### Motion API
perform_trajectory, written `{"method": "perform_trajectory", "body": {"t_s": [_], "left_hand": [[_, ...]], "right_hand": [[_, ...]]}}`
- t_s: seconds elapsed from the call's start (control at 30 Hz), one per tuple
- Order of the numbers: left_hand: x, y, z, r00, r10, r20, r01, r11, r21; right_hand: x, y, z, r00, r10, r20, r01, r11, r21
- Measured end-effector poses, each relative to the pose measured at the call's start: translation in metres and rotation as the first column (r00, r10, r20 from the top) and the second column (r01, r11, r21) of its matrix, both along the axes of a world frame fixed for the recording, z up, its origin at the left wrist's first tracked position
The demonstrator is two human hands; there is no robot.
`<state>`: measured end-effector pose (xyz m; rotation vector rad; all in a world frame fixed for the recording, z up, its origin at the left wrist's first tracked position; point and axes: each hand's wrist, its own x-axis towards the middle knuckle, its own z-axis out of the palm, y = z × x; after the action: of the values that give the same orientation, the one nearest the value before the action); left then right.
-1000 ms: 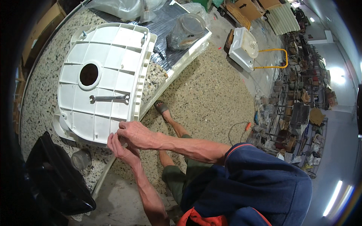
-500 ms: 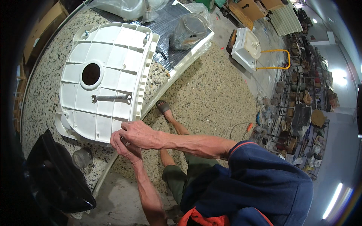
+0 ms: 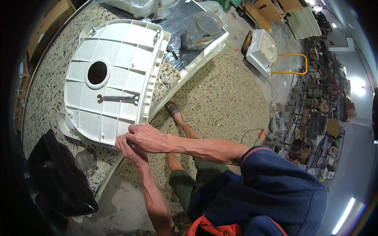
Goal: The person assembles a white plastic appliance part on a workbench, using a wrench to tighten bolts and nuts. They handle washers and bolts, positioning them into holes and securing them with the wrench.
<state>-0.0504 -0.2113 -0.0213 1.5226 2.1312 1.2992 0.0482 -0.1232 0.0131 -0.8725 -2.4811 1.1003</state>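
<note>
As the head view showed, the person's left hand [image 3: 132,151] and right hand [image 3: 149,138] met at the near right corner of a large white plastic panel [image 3: 120,78], the right hand lying partly over the left. The fingers of both were bent and drawn together, but it was impossible to tell whether either grip was clamped on anything, since the fingertips were hidden among the knuckles. The panel rested on the left of the scene, upon a speckled surface [image 3: 43,102], with its ribbed face up and a round hole [image 3: 97,73] left of its middle. A metal wrench [image 3: 118,98] lay across the ribs, between the hole and the hands, and a bolt [image 3: 93,30] stood at the panel's far left corner, with another at the far right one. Near left, a clear jar [image 3: 85,159] sat just beside a glossy black curved object [image 3: 59,177]. Beyond the panel, toward the far right, a clear plastic container [image 3: 204,25] stood on a dark, film-wrapped sheet [image 3: 179,59]. Well apart on the right, a white fixture [image 3: 258,53] stood by a yellow handle [image 3: 306,65], with crowded shelves [image 3: 315,106] farther right.
</note>
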Motion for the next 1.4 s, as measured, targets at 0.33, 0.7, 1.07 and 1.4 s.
{"method": "perform_trajectory", "body": {"t_s": [0.33, 0.7, 1.07, 1.4], "left_hand": [[0.002, 0.000, -0.002, 0.999, 0.025, -0.029, -0.026, 0.999, -0.030], [0.004, 0.001, -0.007, 0.984, 0.138, 0.114, -0.140, 0.990, 0.010], [0.001, -0.002, -0.025, 0.982, 0.160, 0.106, -0.160, 0.987, -0.007], [0.002, -0.001, -0.028, 0.985, 0.111, 0.129, -0.109, 0.994, -0.018]], "right_hand": [[-0.002, -0.008, -0.009, 0.994, -0.095, 0.059, 0.098, 0.995, -0.037], [0.005, -0.003, -0.004, 0.998, -0.053, -0.021, 0.050, 0.990, -0.132], [0.010, -0.007, -0.012, 0.987, -0.069, -0.142, 0.049, 0.988, -0.143], [0.009, -0.015, -0.015, 0.981, -0.136, -0.136, 0.114, 0.981, -0.159]]}}
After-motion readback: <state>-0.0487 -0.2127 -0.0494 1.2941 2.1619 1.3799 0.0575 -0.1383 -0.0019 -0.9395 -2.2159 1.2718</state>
